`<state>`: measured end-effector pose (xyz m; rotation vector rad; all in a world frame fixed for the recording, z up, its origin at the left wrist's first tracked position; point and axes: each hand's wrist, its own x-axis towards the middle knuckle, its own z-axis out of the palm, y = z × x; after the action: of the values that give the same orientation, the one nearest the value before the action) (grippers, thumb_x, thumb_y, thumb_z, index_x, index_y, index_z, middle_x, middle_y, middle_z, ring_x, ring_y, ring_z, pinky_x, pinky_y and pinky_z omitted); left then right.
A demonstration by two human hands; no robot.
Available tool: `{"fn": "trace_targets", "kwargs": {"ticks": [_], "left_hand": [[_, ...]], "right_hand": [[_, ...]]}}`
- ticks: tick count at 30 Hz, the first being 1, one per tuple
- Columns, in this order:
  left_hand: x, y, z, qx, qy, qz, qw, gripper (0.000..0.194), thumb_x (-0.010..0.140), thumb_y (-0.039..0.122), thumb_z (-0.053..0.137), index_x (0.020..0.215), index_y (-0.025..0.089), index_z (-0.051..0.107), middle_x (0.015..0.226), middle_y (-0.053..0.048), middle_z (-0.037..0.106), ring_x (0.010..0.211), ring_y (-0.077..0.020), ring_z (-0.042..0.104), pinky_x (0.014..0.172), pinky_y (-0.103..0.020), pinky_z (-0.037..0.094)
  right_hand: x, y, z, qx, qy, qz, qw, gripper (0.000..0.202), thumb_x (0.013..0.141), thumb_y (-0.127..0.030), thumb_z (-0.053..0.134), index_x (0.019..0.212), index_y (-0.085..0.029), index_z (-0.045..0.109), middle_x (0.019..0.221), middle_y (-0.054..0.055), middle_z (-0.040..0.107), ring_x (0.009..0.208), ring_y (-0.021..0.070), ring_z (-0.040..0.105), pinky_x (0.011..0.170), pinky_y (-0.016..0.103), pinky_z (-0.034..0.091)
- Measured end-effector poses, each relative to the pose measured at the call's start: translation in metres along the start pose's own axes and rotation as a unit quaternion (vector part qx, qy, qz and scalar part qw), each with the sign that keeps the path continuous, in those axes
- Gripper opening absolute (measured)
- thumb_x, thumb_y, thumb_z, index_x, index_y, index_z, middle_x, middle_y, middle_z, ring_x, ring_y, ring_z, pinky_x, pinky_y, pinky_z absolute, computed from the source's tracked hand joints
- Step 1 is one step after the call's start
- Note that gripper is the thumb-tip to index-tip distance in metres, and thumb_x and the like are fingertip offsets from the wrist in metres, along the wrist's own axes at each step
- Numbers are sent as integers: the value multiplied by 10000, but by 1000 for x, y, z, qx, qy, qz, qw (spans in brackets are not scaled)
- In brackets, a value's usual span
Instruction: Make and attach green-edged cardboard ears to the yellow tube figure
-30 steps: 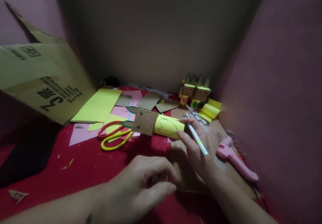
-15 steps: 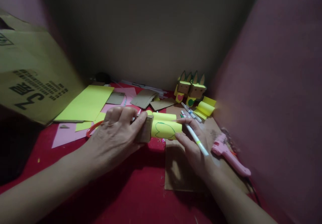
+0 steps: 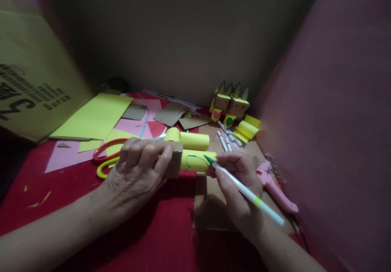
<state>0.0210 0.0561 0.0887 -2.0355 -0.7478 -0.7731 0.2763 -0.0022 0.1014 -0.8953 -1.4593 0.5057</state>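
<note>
My left hand point(image 3: 137, 166) is closed around the cardboard block of a paper figure point(image 3: 175, 160), which lies on its side with yellow rolled-paper tubes pointing right. A green heart-like outline point(image 3: 195, 162) is drawn on the nearer tube. My right hand point(image 3: 241, 182) pinches a white marker with a green tip point(image 3: 249, 192), and that tip is at the outline's right end; whether it touches the paper I cannot tell. Red and yellow scissors handles point(image 3: 105, 152) stick out beside my left hand.
Two finished-looking cardboard figures point(image 3: 230, 103) stand at the back right, near several markers point(image 3: 227, 135) and a curled yellow paper point(image 3: 247, 129). A pink glue gun point(image 3: 277, 190) lies right. Yellow sheets point(image 3: 94, 117), cardboard scraps point(image 3: 171, 114) and a large carton point(image 3: 33, 76) occupy the left and back.
The marker has swung round in my right hand, so its green tip now meets the outline on the tube. The view has shifted slightly, showing more of the scissors handles.
</note>
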Motion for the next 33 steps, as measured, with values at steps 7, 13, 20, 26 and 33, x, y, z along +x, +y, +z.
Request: {"fn": "trace_targets", "kwargs": {"ticks": [7,13,20,26,33], "left_hand": [[-4,3,0,-23,0,-10,1000,383,1085,118,665,1455,23,631,1278,-198,652,1207,-388,617,1107,-540,537],[-5,5,-2,-37,1,-11,999,399,1059,54,654,1455,12,624,1306,-198,625,1209,-386,594,1121,-559,534],[-6,7,0,-45,1,-16,999,376,1077,67,627,1450,23,638,1316,-195,626,1234,-379,593,1145,-555,533],[-4,7,-2,-51,4,-20,998,352,1076,48,603,1425,29,647,1324,-198,628,1239,-379,592,1177,-554,520],[-6,6,-3,-44,-9,-3,999,397,1112,91,547,1492,-10,601,1338,-221,653,1230,-396,616,1156,-558,525]], "right_hand": [[10,-15,7,-122,-30,-53,991,153,937,-106,671,912,-257,672,679,-81,621,527,108,627,501,198,484],[5,-11,10,-111,-50,-15,992,137,978,-125,650,974,-262,640,679,-97,582,486,99,564,454,200,421],[9,-12,10,-132,-51,-28,990,124,993,-136,658,958,-254,646,681,-94,572,490,89,538,453,199,389],[9,-13,12,-155,-57,-26,986,126,993,-134,657,942,-249,650,664,-93,578,497,91,526,456,204,391],[7,-14,10,-144,-64,-14,987,131,973,-128,645,940,-254,652,648,-104,570,465,86,540,437,195,385]]}}
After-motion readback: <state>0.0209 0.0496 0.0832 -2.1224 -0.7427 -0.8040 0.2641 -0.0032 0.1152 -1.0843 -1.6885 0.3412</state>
